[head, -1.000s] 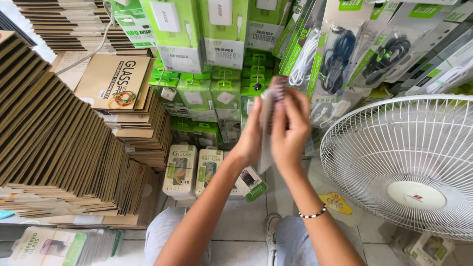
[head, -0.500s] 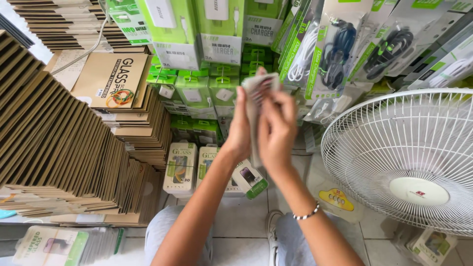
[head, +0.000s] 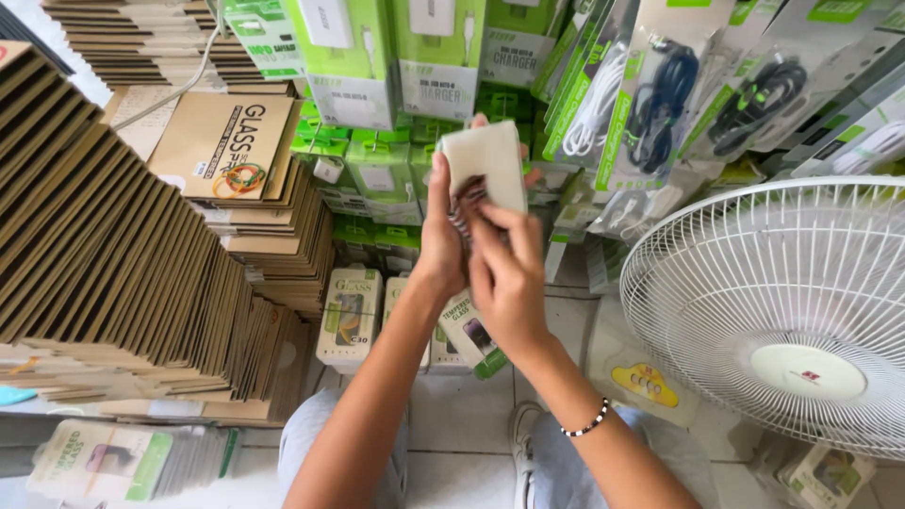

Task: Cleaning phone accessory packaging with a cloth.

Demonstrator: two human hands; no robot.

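Item held: a flat pale packet (head: 488, 162), roughly rectangular, raised upright at the centre of your view, in front of the green charger boxes (head: 377, 170). Behind its lower left edge showed a dark-and-light patterned piece (head: 464, 209); what it was could not be told.

Your left hand (head: 441, 240) was closed on the packet from its 9 o'clock side, thumb along the left edge, with fingertips showing past the top and right edges. Your right hand (head: 504, 273) gripped it from 6 o'clock, fingers pinched on the lower edge. The two hands touched each other. A black-and-white beaded bracelet (head: 591, 421) sat on your right wrist.

Surroundings, by clock from the packet:
- 9 o'clock: slanting stacks of brown cardboard sleeves (head: 104, 254), one sleeve lying flat on top with coloured rubber bands (head: 238, 179) on it.
- 12 o'clock: larger green-and-white charger packs (head: 424, 57).
- 1 to 2 o'clock: hanging cable packs (head: 650, 94), coils of white, blue and black cable showing through.
- 4 o'clock: a white fan with a wire grille (head: 782, 311), well apart from your hands.
- 6 to 7 o'clock: glass-protector packets (head: 347, 316) standing on the tiled floor (head: 452, 415), one leaning just beneath your forearms.
- 8 o'clock, low corner: a row of clear green-edged packets (head: 104, 462).

Your knees in grey cloth (head: 556, 471) appeared at the bottom edge.
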